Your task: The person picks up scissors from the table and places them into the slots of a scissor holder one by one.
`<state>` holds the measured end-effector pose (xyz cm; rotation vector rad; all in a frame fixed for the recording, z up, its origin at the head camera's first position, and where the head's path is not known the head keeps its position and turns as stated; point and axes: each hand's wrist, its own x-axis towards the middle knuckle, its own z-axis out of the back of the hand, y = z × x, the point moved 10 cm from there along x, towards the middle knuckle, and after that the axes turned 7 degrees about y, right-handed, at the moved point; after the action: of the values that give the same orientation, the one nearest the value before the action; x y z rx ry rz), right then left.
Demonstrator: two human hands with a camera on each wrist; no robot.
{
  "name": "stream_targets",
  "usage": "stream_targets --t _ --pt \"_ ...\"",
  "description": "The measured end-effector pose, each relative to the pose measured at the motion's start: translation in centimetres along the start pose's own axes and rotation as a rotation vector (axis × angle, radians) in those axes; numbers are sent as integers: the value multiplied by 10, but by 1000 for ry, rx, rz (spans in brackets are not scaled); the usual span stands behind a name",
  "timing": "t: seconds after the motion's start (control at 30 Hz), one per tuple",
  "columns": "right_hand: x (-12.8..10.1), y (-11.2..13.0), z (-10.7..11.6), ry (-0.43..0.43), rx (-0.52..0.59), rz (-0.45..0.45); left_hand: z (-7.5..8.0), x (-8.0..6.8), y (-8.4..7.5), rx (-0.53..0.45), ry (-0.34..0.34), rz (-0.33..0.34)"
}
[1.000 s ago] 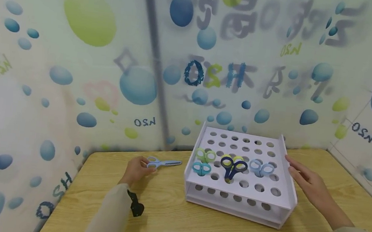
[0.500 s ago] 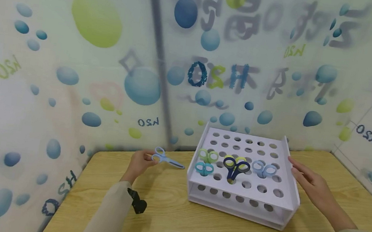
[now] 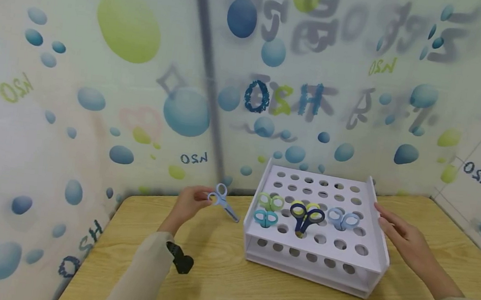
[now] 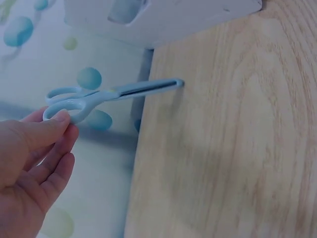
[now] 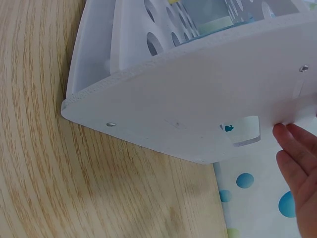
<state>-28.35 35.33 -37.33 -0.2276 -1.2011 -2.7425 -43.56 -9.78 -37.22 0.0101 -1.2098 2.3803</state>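
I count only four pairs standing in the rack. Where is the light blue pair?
In the head view the light blue scissors hang above the table, pinched by the left hand, just left of the white rack.

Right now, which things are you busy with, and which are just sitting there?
Busy with:
- left hand pinching the light blue scissors, lifted off the table
- right hand touching the side of the white rack

Just sitting there:
- four other scissors standing in the rack's holes
- wooden table
- bubble-print curtain

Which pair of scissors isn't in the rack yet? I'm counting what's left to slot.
The light blue scissors pinched by the left hand, held off the rack's left side; the others stand in holes.
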Motion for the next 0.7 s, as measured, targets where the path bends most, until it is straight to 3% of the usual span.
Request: stream_targets --t 0.47,0.7 --pt "0 3 1 2 -9 -12 0 -4 -50 84 153 -110" --pt "0 2 2 8 -10 -25 5 -12 -88 93 222 -193"
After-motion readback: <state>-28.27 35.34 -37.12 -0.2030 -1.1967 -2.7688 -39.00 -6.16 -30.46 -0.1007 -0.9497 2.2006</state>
